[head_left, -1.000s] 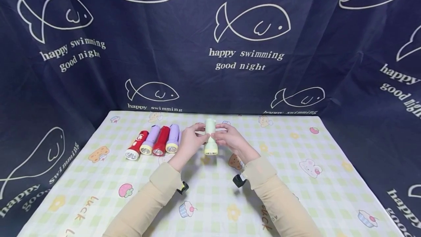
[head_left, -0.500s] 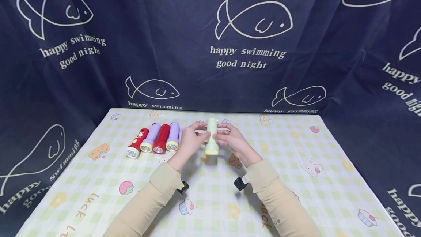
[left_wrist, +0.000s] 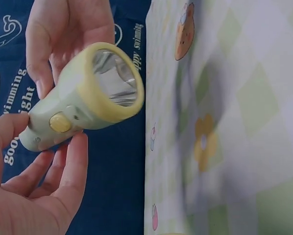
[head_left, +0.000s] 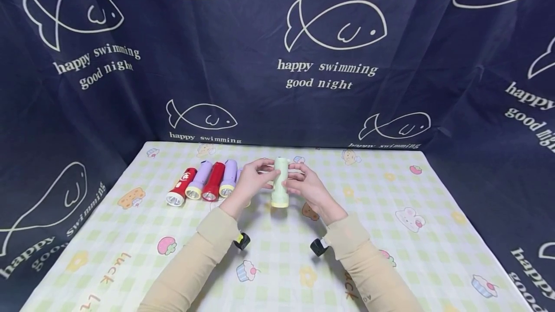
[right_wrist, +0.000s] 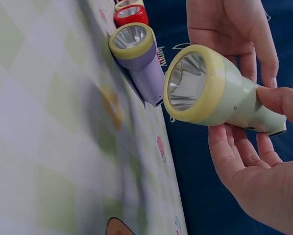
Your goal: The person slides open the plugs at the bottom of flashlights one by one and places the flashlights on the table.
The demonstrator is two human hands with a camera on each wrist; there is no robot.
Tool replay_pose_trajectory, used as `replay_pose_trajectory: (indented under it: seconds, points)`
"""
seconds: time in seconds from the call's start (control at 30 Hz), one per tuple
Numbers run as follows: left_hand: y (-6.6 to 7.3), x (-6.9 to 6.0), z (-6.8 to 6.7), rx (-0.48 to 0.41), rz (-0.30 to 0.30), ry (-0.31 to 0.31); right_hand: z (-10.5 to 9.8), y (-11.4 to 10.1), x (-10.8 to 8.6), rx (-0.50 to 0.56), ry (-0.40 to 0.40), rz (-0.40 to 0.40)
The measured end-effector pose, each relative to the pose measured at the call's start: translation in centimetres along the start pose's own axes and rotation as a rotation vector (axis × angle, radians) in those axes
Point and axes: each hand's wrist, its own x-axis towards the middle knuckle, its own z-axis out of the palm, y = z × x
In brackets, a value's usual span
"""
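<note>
A pale green flashlight [head_left: 280,182] with a yellow rim is held up over the middle of the table. My left hand [head_left: 253,180] grips its left side, thumb and fingers around the body. On the other side my right hand [head_left: 307,184] holds it between thumb and fingers. The yellow switch [left_wrist: 60,123] shows on the body in the left wrist view, beside the left fingers. The lens [right_wrist: 187,81] faces the right wrist camera; the head view barely shows it.
Left of my hands lie a red flashlight with a white head [head_left: 181,188], a purple flashlight [head_left: 199,180], a plain red flashlight [head_left: 214,182] and another purple one [head_left: 229,179]. A further purple flashlight [right_wrist: 147,80] is mostly behind my left hand in the head view. A checked cloth [head_left: 277,273] covers the table.
The green flashlight has shifted slightly right in the head view and tipped, so its lens is less visible there. Both hands keep their hold and moved a little with it.
</note>
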Motion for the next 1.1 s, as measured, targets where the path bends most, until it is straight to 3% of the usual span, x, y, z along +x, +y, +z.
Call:
replay_pose_trajectory:
  seconds: [0.33,0.73,1.1]
  points:
    - [0.03,0.06,-0.10,-0.010,-0.035,-0.021,0.14,1.01,-0.23,-0.014,0.004,-0.041]
    - [-0.13,-0.22,-0.14,0.052,0.037,-0.037,0.07,0.90,-0.72,-0.066,0.024,-0.055]
    - [-0.01,-0.82,-0.35,0.106,0.160,-0.060,-0.31,0.48,-0.77,-0.145,-0.005,-0.109]
